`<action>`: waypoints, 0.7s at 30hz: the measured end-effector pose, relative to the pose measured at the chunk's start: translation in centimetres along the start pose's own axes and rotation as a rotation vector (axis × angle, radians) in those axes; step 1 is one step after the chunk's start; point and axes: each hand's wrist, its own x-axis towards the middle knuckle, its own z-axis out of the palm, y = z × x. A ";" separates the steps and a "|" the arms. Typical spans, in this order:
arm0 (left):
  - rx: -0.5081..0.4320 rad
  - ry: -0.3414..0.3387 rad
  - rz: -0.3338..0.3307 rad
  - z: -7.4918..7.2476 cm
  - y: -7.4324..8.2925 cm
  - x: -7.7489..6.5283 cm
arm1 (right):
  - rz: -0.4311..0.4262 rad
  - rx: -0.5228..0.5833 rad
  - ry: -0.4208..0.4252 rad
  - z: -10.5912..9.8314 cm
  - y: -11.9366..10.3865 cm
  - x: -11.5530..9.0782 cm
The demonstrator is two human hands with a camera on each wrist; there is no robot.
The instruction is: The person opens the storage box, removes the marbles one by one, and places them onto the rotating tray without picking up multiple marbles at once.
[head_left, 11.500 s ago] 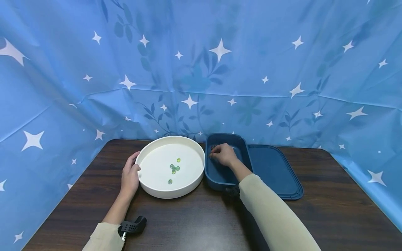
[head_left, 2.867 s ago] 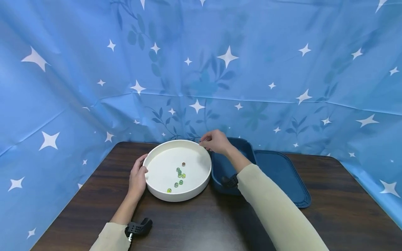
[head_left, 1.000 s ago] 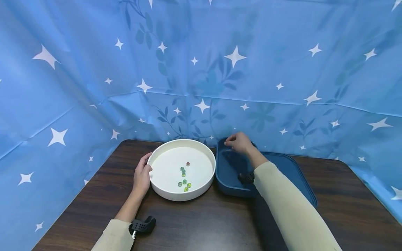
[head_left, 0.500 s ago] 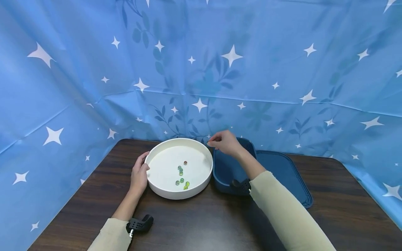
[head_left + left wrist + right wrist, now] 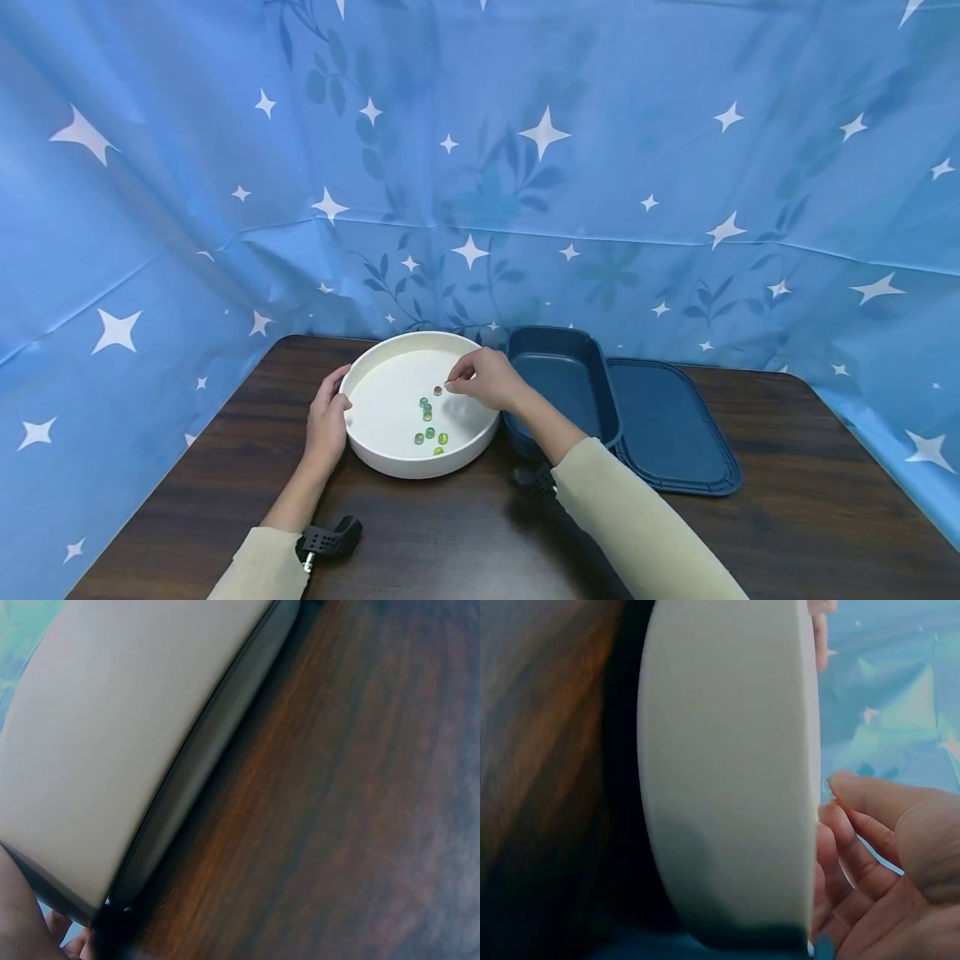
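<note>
A round white tray (image 5: 375, 454) with a raised wall stands on the table. My left hand (image 5: 325, 425) grips its left side, thumb over the rim and fingers outside. Several glass marbles, mostly green and yellow, lie on its floor; one yellow marble (image 5: 438, 451) is near the front wall, and a reddish marble (image 5: 438, 390) lies further back. Over the tray's right part, my right hand (image 5: 491, 381) pinches a small clear marble (image 5: 827, 787) with some orange in it between thumb and forefinger, as the right wrist view shows. Its other fingers are curled in.
Right of the tray stands a deep blue box (image 5: 611, 417), partly behind my right forearm. Beside it a flat blue lid (image 5: 671, 425) lies on the dark wooden table (image 5: 420, 542). A blue curtain (image 5: 480, 167) with white stars hangs behind.
My right hand has gone from the blue box leftward over the white tray. Compared with the oldest frame, more marbles, including the reddish one, lie in the tray. The left hand keeps its grip.
</note>
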 end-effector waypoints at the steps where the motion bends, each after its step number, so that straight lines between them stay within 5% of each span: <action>1: -0.002 -0.001 0.002 0.0 0.0 0.0 | -0.011 -0.003 -0.004 0.3 -0.2 0.0; 9: -0.002 -0.005 0.008 0.2 0.0 -0.2 | -0.054 -0.070 -0.053 2.4 -0.1 0.3; 21: 0.002 -0.010 0.017 -0.1 0.1 -0.2 | 0.019 -0.237 -0.107 3.2 -0.5 0.1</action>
